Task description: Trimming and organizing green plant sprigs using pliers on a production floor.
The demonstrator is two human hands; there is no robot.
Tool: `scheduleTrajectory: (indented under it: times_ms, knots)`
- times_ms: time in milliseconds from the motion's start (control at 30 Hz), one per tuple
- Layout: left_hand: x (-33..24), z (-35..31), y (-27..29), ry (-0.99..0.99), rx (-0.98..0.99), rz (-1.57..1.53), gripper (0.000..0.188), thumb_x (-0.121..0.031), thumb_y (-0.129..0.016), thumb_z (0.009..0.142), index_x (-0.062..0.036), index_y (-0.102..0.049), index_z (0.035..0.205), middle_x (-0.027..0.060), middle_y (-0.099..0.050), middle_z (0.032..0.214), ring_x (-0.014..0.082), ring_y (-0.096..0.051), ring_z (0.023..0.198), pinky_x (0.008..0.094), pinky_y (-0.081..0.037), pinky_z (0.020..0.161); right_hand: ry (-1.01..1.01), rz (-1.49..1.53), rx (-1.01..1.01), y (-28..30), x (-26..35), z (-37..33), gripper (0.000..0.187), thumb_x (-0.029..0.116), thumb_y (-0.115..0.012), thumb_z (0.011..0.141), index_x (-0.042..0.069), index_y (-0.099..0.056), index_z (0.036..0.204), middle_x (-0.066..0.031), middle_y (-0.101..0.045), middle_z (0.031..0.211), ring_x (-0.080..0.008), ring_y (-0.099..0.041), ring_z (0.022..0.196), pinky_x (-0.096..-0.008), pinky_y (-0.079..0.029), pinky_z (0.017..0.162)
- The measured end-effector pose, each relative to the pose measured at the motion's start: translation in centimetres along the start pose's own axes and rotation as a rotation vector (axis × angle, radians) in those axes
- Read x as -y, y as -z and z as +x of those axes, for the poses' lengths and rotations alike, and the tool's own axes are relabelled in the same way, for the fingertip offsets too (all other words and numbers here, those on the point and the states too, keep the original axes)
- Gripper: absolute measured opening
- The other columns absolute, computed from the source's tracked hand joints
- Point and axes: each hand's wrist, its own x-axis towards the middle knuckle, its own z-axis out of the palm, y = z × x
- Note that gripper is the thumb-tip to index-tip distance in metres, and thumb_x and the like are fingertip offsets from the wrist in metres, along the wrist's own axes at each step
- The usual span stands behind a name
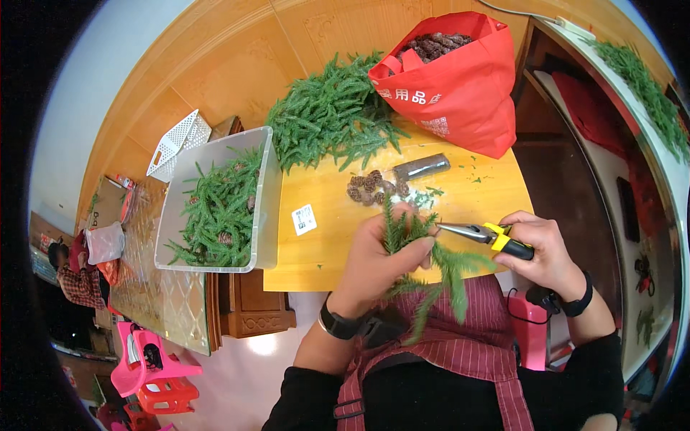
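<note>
A green artificial pine sprig is pinched in my left hand, its needles hanging over the table's front edge. My right hand grips yellow-and-black long-nose pliers. Their metal tips point left and reach the sprig beside my left fingertips; what lies between the jaws is too small to tell. Just beyond my left hand, several brown pine cones lie on the yellow table. Next to them is a dark bar in clear wrapping, with white bits and green scraps around it.
A pile of pine sprigs sits at the back, beside a red bag full of pine cones. To the left stands a clear plastic bin of decorated sprigs. A shelf unit borders the right. Another person is far left.
</note>
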Motion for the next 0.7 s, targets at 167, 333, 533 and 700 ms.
scheduleTrajectory:
  times_ms: [167, 333, 533, 700]
  knots:
    - [0.8, 0.2, 0.0, -0.978, -0.238, 1.099, 0.023, 0.003, -0.066, 0.062, -0.0034, -0.061, 0.083, 0.0054, -0.052, 0.073, 0.0158, -0.052, 0.066, 0.0261, -0.041, 0.055, -0.293, -0.012, 0.117, 0.5, 2.2, 0.2, 0.027, 0.016, -0.073, 0.068, 0.0, -0.051, 0.066, -0.0101, -0.051, 0.06, -0.026, -0.055, 0.064, -0.0318, -0.043, 0.055]
    - [0.9, 0.5, 0.4, -0.868, -0.15, 0.81, 0.025, 0.002, -0.063, 0.069, -0.0026, -0.059, 0.093, 0.0046, -0.051, 0.072, 0.0154, -0.051, 0.062, 0.0265, -0.04, 0.052, -0.091, 0.091, 0.03, 0.1, 0.9, -0.3, 0.029, 0.02, -0.074, 0.067, 0.001, -0.052, 0.067, -0.0123, -0.055, 0.068, -0.0289, -0.057, 0.083, -0.0347, -0.045, 0.068]
    - [0.4, 0.0, -0.2, 0.084, 0.003, -0.064, 0.044, -0.004, -0.062, 0.073, -0.0001, -0.046, 0.113, 0.0071, -0.059, 0.087, 0.0091, -0.054, 0.055, 0.0182, -0.041, 0.045, -0.038, 0.141, 0.089, 0.2, -0.1, 0.0, 0.027, 0.023, -0.071, 0.066, 0.0, -0.058, 0.071, -0.0092, -0.058, 0.07, -0.0302, -0.055, 0.098, -0.0372, -0.042, 0.079]
    - [0.6, -0.2, -0.2, 0.159, 0.048, -0.207, 0.046, -0.011, -0.061, 0.073, 0.0015, -0.047, 0.114, 0.0101, -0.059, 0.079, 0.0067, -0.048, 0.047, 0.0162, -0.035, 0.039, -0.005, 0.168, 0.087, -0.1, -0.6, 0.1, 0.026, 0.023, -0.072, 0.066, 0.001, -0.06, 0.073, -0.0074, -0.061, 0.072, -0.0291, -0.055, 0.096, -0.0367, -0.043, 0.08]
